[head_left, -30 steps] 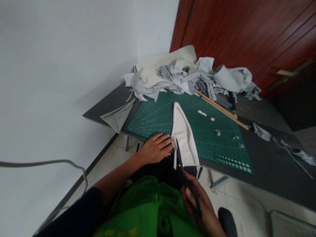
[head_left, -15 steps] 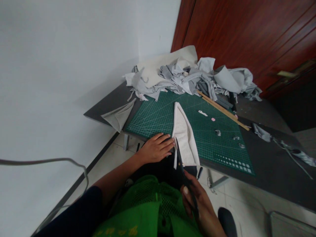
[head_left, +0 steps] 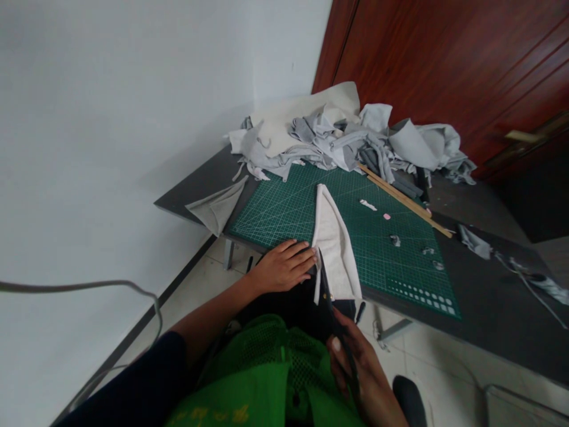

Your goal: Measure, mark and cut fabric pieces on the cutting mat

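Note:
A pointed white fabric piece (head_left: pixel 335 252) lies on the green cutting mat (head_left: pixel 284 207), its wide end reaching past the table's front edge. My left hand (head_left: pixel 284 267) rests flat with fingers stretched out, its fingertips at the fabric's left edge. Black scissors (head_left: pixel 328 296) are in my right hand (head_left: pixel 355 362), fingers wrapped round the handles. The blades point away from me and lie along the left part of the fabric, close to my left fingertips.
Grey and white cloth scraps (head_left: pixel 320 136) are heaped at the back. Wooden strips (head_left: pixel 404 200) lie along the mat's right side. A folded grey piece (head_left: pixel 219 206) overhangs the left edge. Small scraps dot the mat; a cable (head_left: pixel 89 286) hangs at left.
The whole view has shifted slightly, so things appear a little further right. Both hands, the scissors and the white fabric keep nearly the same places relative to one another.

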The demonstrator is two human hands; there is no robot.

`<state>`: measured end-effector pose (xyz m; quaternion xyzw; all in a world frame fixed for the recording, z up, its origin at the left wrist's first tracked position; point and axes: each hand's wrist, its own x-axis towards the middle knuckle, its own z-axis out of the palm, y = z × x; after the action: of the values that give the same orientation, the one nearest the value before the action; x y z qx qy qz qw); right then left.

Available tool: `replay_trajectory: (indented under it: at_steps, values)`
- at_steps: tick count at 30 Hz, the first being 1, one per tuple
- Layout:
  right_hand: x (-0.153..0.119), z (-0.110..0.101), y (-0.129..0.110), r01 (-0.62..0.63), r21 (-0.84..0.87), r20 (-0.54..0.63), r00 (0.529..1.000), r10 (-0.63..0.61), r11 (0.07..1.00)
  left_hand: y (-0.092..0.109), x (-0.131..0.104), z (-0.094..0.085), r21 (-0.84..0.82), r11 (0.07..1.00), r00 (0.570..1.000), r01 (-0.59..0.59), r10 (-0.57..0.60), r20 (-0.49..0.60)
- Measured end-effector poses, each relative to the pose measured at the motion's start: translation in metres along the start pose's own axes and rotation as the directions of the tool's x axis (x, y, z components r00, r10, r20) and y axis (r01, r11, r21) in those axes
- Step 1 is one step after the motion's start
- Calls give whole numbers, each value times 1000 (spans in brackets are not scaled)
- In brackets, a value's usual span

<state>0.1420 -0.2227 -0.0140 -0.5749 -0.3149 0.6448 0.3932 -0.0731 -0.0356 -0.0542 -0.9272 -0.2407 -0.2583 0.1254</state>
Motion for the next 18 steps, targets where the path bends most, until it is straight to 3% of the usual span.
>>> replay_trajectory:
  at_steps: [6, 18]
  values:
    - [2, -4, 2, -4, -25, 36, 999, 5, 1000, 0, 0, 0, 8, 1000, 1000, 2, -2, 15]
    - [-1, -4, -3, -24, -47, -13, 1000, 23, 999, 1, 0, -2, 2, 1000, 1000, -5, 5, -15]
